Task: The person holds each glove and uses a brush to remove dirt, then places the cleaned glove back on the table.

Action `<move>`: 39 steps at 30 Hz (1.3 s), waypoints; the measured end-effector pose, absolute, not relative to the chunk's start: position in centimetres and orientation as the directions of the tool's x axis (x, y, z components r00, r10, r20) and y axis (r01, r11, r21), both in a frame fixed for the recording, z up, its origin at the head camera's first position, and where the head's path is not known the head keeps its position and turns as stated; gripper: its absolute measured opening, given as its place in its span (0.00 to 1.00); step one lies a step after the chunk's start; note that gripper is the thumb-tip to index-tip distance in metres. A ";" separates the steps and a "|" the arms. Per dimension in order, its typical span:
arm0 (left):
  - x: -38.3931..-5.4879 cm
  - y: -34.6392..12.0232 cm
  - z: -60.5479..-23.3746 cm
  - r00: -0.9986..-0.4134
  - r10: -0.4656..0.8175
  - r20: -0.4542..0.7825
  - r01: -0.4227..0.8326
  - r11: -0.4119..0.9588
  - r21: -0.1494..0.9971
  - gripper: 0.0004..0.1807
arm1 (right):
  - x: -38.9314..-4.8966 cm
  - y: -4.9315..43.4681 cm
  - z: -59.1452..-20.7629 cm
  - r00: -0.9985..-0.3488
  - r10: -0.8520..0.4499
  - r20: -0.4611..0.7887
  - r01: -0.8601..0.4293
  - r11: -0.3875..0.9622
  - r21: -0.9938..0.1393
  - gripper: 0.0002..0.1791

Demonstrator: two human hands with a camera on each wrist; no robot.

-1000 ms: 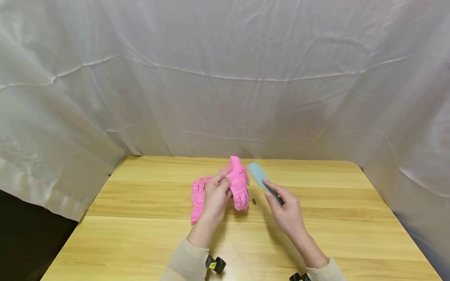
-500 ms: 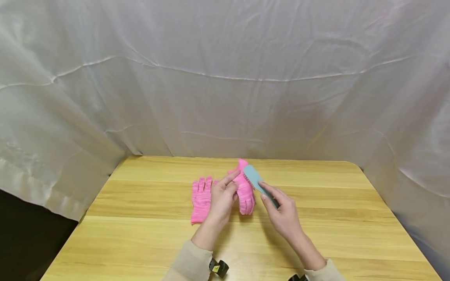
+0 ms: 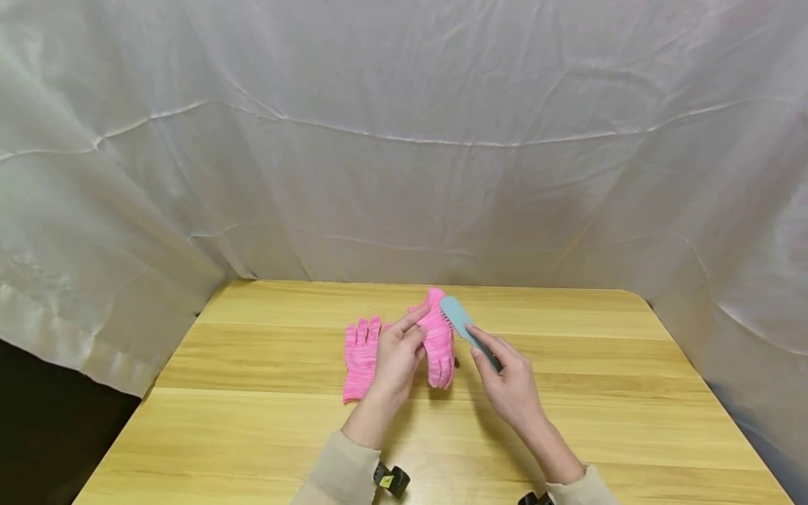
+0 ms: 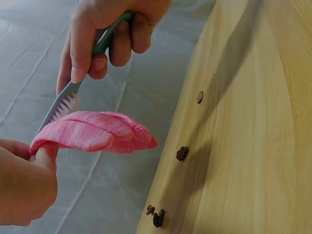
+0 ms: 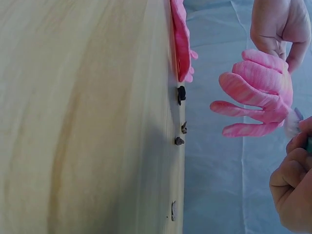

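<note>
My left hand (image 3: 396, 356) pinches a pink knitted glove (image 3: 437, 354) and keeps it raised above the table, its glove fingers pointing toward me. In my right hand (image 3: 513, 384) is the handle of a light blue brush (image 3: 456, 314), slanting up to the left. Its pale bristles (image 4: 67, 105) meet the glove near the part where my left hand pinches it. A second pink glove (image 3: 360, 363) lies flat on the table to the left, partly covered by my left hand in the head view.
Several small dark clumps, one brown clump (image 4: 182, 153) among them, lie on the wooden table (image 3: 600, 421) below the raised glove. Grey-white cloth (image 3: 404, 175) hangs behind the table and along both sides.
My left hand has shifted right with the glove. The brush, earlier apart from the glove on its right, has come left onto it and since moved only slightly.
</note>
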State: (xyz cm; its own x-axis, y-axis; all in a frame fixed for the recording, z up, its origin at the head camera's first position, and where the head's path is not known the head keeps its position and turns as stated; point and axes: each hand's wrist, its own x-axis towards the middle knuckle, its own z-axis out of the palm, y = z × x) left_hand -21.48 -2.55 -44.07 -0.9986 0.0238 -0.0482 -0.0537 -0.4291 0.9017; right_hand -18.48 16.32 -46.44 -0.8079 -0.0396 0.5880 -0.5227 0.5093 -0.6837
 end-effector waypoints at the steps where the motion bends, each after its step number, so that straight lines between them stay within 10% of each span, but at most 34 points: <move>1: -21.5 -2.6 -44.1 -0.998 0.024 -0.051 -0.056 -0.434 0.899 0.24 | -18.5 16.3 -46.5 -0.808 -0.039 0.589 -0.523 0.508 -0.684 0.22; 39: -21.4 -2.4 -44.2 -0.999 -0.001 -0.039 -0.035 -0.395 0.918 0.25 | -18.7 16.4 -46.4 -0.785 -0.029 0.618 -0.553 0.483 -0.679 0.23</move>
State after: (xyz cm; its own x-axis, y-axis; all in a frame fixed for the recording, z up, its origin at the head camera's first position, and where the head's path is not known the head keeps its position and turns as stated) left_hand -21.42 -2.37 -44.22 -0.9993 -0.0008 -0.0386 -0.0351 -0.3948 0.9181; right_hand -18.67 16.37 -46.40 -0.7853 -0.0294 0.6184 -0.5527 0.4834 -0.6789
